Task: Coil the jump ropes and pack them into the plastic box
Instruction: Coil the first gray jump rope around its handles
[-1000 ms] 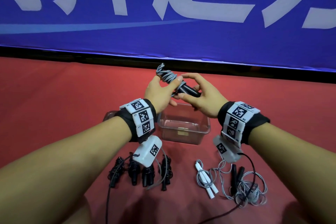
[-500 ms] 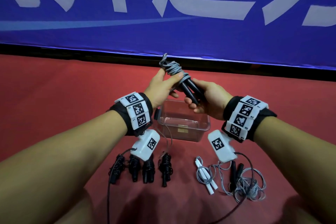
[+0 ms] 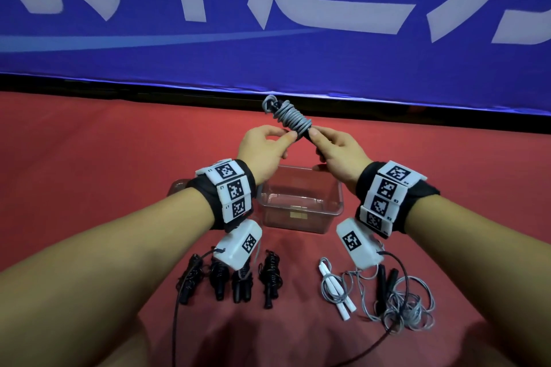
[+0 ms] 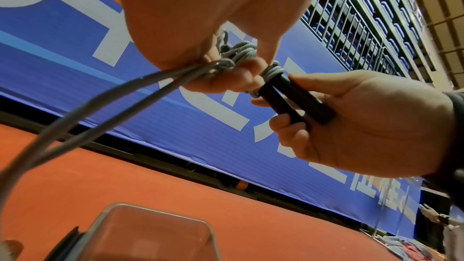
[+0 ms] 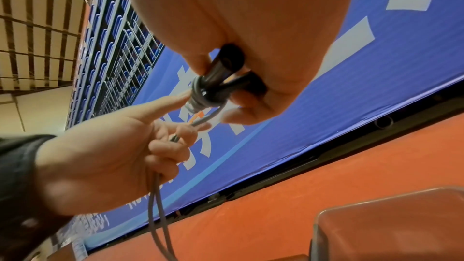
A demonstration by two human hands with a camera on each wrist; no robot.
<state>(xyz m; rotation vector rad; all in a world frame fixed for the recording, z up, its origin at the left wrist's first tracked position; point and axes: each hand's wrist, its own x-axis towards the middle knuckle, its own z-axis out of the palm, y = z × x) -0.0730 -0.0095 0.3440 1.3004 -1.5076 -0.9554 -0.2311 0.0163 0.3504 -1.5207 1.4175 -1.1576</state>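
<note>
Above the plastic box (image 3: 301, 205), your right hand (image 3: 340, 152) grips the grey jump rope's (image 3: 293, 116) black handles (image 4: 293, 102) while your left hand (image 3: 262, 149) pinches its cord.

We cannot see the lower ends of the black handles (image 3: 318, 149) inside the right hand (image 3: 340, 155). The plastic box (image 3: 301, 217) is partly hidden behind both wrists. The grey rope's (image 4: 75, 114) free loop blurs and leaves the left-wrist view.
</note>
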